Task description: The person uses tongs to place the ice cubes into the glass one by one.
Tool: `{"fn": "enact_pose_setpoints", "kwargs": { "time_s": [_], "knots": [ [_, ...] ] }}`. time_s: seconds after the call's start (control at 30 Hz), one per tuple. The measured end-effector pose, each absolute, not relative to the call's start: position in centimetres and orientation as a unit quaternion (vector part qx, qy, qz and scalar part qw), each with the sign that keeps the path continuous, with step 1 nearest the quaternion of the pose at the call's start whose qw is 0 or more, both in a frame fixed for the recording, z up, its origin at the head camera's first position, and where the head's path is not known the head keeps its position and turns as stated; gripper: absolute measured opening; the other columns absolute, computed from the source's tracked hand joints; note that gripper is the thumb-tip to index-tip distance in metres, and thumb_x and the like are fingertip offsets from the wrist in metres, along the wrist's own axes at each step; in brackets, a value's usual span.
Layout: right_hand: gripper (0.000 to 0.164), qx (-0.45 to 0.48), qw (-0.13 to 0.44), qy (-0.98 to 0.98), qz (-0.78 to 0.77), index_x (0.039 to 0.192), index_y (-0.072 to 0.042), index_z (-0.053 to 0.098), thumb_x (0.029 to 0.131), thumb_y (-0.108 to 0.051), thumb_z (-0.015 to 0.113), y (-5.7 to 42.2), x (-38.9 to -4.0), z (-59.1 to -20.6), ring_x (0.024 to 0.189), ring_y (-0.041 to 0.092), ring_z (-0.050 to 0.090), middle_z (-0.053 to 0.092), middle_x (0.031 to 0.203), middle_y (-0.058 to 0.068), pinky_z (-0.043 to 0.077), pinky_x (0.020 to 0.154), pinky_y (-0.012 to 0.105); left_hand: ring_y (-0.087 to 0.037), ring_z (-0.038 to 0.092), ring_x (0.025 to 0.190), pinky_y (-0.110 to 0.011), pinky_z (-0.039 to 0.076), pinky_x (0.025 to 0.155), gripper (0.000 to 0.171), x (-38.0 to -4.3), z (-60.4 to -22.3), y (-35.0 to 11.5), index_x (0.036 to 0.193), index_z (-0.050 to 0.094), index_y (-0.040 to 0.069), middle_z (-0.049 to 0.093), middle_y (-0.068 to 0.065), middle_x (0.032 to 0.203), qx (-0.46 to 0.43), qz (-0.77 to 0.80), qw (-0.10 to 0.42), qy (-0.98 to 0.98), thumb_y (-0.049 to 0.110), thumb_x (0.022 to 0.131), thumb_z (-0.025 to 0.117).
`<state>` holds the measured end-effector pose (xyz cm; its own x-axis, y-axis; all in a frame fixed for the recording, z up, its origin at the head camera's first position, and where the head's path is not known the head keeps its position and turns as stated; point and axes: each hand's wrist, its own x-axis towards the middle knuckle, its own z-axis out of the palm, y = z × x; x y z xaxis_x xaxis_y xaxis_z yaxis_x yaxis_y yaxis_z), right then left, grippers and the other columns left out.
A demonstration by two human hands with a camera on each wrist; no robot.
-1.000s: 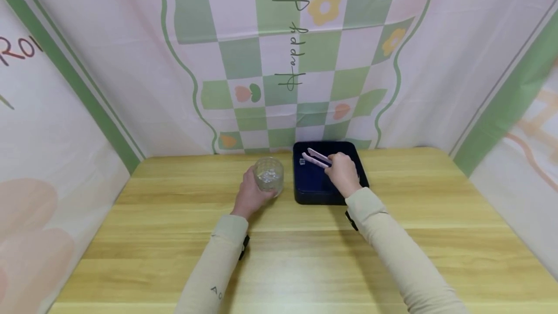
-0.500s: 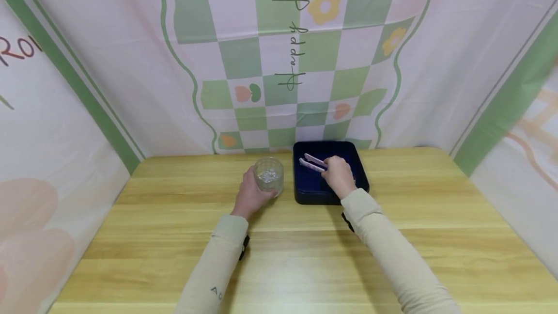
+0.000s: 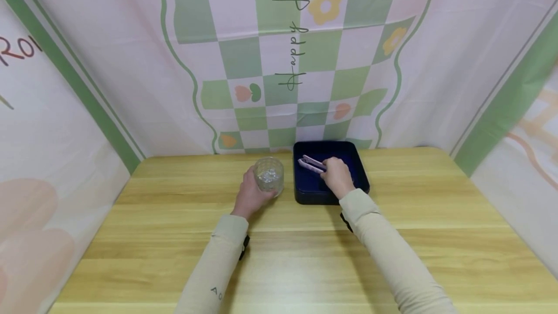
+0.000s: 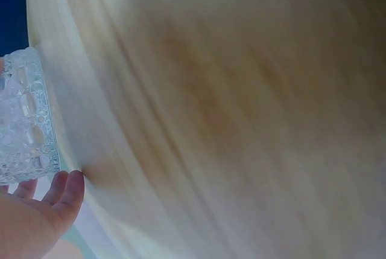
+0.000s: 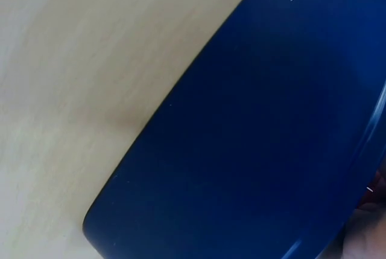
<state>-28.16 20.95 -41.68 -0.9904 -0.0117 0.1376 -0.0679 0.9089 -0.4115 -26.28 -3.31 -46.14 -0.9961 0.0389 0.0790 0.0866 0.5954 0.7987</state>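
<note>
My left hand [image 3: 252,194] grips a textured clear glass [image 3: 269,176] around its side. Shiny clear pieces show inside it. In the left wrist view, fingertips [image 4: 73,189] lie along the bottom end of the ribbed glass [image 4: 27,117]. To the right, my right hand [image 3: 339,177] pinches a pair of pale pink tongs [image 3: 312,164] near their joined end. Their tips point left, low inside a dark blue tray [image 3: 316,197], near its left wall. Whatever lies between the tips is too small to make out. The right wrist view is mostly filled by the tray's outer wall [image 5: 229,132].
Both things are on a wooden table [image 3: 279,265], toward its back edge. Behind it hangs a checked green and white cloth [image 3: 279,62], with more printed cloth at both sides. A narrow strip of table separates glass and tray.
My right hand has lowered the tongs and moved them slightly left. Their tips now cover the spot where a small clear cube showed in the tray. My left hand and the glass have stayed still.
</note>
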Motion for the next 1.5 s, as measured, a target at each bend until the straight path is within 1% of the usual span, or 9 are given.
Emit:
{"fn": "enact_pose_setpoints", "kwargs": {
  "time_s": [0.17, 0.57, 1.07, 1.3, 1.5],
  "knots": [
    [0.029, 0.022, 0.057, -0.976, 0.21, 0.113, 0.006, 0.066, 0.085, -0.003, 0.065, 21.0, -28.0, -41.5, 0.094, 0.039, 0.065, 0.068, 0.109, 0.025, 0.056, 0.081, 0.049, -0.038, 0.044, 0.131, -0.054, 0.039, 0.11, 0.097, -26.3, -46.1, -3.3, 0.145, 0.029, 0.006, 0.043, -0.019, 0.142, -0.036, -0.449, 0.028, -0.892, 0.021, 0.068, 0.085],
    [0.03, 0.02, 0.055, -0.975, 0.213, 0.113, 0.005, 0.067, 0.084, -0.003, 0.065, 21.0, -27.9, -41.2, 0.094, 0.039, 0.066, 0.068, 0.109, 0.024, 0.056, 0.081, 0.048, -0.038, 0.044, 0.131, -0.053, 0.038, 0.11, 0.096, -26.3, -46.0, -3.3, 0.145, 0.03, 0.007, 0.043, -0.019, 0.142, -0.038, -0.451, 0.032, -0.891, 0.021, 0.067, 0.085],
    [0.03, 0.03, 0.061, -0.977, 0.204, 0.114, 0.005, 0.066, 0.084, -0.003, 0.065, 21.3, -27.7, -41.1, 0.095, 0.038, 0.065, 0.068, 0.109, 0.024, 0.056, 0.083, 0.048, -0.038, 0.043, 0.132, -0.053, 0.038, 0.111, 0.097, -26.2, -46.0, -3.3, 0.146, 0.028, 0.007, 0.041, -0.019, 0.143, -0.034, -0.448, 0.024, -0.893, 0.022, 0.068, 0.085],
    [0.03, 0.032, 0.09, -0.973, 0.21, 0.11, 0.005, 0.068, 0.081, -0.001, 0.065, 21.7, -27.8, -40.9, 0.091, 0.04, 0.066, 0.069, 0.104, 0.024, 0.055, 0.08, 0.05, -0.038, 0.044, 0.131, -0.053, 0.04, 0.11, 0.097, -26.3, -46.1, -3.3, 0.146, 0.028, 0.007, 0.042, -0.018, 0.143, -0.036, -0.438, 0.028, -0.898, 0.023, 0.068, 0.085],
    [0.033, 0.028, 0.122, -0.967, 0.221, 0.112, 0.004, 0.068, 0.08, -0.002, 0.066, 22.4, -27.7, -40.5, 0.091, 0.04, 0.066, 0.069, 0.105, 0.024, 0.055, 0.079, 0.051, -0.039, 0.044, 0.131, -0.053, 0.04, 0.109, 0.098, -26.3, -46.1, -3.3, 0.146, 0.028, 0.007, 0.042, -0.018, 0.142, -0.039, -0.439, 0.033, -0.897, 0.024, 0.068, 0.085]
  ]
}}
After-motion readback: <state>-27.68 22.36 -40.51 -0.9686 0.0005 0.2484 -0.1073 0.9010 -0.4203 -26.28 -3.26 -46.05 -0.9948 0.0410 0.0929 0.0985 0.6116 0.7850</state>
